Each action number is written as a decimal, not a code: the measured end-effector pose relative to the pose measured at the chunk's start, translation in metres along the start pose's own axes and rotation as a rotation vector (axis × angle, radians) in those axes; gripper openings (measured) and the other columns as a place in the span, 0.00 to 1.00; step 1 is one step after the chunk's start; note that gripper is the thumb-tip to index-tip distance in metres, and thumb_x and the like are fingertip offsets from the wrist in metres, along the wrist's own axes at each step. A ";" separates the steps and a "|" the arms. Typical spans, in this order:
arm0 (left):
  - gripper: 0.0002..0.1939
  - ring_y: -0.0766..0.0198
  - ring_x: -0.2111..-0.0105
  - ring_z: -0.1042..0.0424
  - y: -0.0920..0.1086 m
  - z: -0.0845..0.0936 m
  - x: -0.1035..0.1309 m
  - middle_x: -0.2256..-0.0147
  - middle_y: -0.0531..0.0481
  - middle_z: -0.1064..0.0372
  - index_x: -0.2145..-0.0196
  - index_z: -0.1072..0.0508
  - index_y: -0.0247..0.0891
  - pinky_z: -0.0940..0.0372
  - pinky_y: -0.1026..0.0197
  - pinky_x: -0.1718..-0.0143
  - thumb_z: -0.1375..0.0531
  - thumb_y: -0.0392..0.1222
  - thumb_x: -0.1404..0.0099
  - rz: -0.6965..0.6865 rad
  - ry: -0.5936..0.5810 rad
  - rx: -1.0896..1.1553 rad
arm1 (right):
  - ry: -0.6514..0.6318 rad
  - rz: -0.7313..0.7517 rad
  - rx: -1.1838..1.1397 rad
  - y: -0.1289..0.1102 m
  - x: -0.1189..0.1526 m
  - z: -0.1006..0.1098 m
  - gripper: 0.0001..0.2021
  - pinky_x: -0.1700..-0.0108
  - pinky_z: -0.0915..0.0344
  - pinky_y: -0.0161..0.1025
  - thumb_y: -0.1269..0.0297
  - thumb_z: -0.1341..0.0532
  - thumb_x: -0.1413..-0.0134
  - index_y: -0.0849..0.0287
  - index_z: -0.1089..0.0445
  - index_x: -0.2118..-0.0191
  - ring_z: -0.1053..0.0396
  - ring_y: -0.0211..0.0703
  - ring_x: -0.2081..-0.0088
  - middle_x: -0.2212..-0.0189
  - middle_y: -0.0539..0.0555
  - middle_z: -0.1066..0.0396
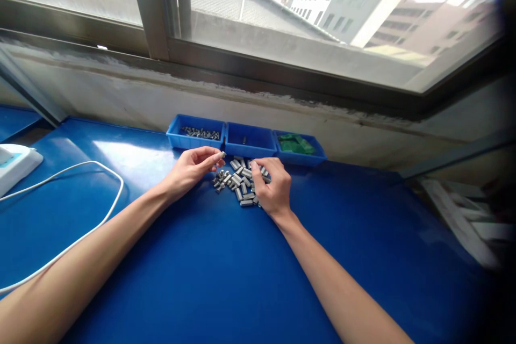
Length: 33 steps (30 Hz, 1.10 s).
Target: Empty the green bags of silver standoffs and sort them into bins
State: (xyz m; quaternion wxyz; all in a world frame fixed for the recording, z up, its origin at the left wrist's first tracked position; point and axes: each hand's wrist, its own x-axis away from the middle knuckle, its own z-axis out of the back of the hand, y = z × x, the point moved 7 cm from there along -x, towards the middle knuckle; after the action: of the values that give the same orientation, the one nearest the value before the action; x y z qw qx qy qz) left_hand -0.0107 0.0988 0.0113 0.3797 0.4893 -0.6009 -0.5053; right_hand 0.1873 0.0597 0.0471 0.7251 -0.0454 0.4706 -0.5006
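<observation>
My left hand (pixel 198 168) pinches a small metal piece (pixel 223 155) between thumb and fingertips, just in front of the blue bins. Below its fingertips lies a cluster of small metal parts (pixel 221 180). Beside that cluster, longer grey metal pieces (pixel 246 196) are heaped on the blue table (pixel 226 274). My right hand (pixel 273 184) is over the right side of this heap, its fingers curled and closed together. Whatever its fingertips hold, if anything, is hidden.
Three blue bins stand along the wall: the left bin (pixel 193 142) holds small metal parts, the middle bin (pixel 250 151) one small dark piece, the right bin (pixel 302 159) green material. A white cable (pixel 116 201) crosses by my left forearm, near a white power strip (pixel 20 166).
</observation>
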 end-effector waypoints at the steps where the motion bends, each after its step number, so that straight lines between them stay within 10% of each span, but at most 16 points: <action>1: 0.19 0.66 0.66 0.25 0.002 0.003 -0.001 0.67 0.48 0.23 0.63 0.20 0.36 0.31 0.63 0.62 0.28 0.54 0.44 -0.006 0.033 -0.009 | -0.022 0.000 0.011 -0.001 0.000 -0.002 0.10 0.52 0.34 0.49 0.62 0.43 0.34 0.55 0.27 0.65 0.27 0.50 0.59 0.65 0.55 0.22; 11: 0.22 0.55 0.66 0.20 0.037 0.048 -0.018 0.69 0.43 0.21 0.65 0.20 0.33 0.23 0.54 0.59 0.26 0.54 0.48 -0.201 0.526 -0.112 | -0.097 0.039 0.023 -0.004 0.001 -0.011 0.08 0.51 0.35 0.49 0.64 0.42 0.35 0.55 0.26 0.63 0.27 0.51 0.57 0.62 0.55 0.22; 25: 0.12 0.62 0.67 0.25 0.027 -0.021 0.003 0.64 0.44 0.21 0.61 0.17 0.36 0.32 0.62 0.64 0.37 0.45 0.35 -0.520 -0.247 -0.951 | -0.272 0.069 0.070 -0.004 0.002 -0.029 0.08 0.48 0.34 0.51 0.69 0.39 0.42 0.56 0.24 0.59 0.30 0.53 0.53 0.57 0.56 0.23; 33: 0.11 0.62 0.68 0.25 0.020 -0.014 -0.003 0.66 0.46 0.21 0.64 0.17 0.37 0.34 0.63 0.65 0.38 0.45 0.35 -0.476 -0.225 -0.958 | -0.291 0.067 0.064 -0.005 0.000 -0.030 0.08 0.48 0.35 0.52 0.68 0.40 0.42 0.55 0.24 0.59 0.30 0.54 0.52 0.57 0.56 0.23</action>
State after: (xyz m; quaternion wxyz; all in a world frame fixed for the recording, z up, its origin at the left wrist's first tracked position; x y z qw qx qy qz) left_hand -0.0010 0.0991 0.0339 0.3687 0.3269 -0.2131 -0.8437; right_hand 0.1616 0.0693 0.0328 0.8031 -0.0783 0.3457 -0.4790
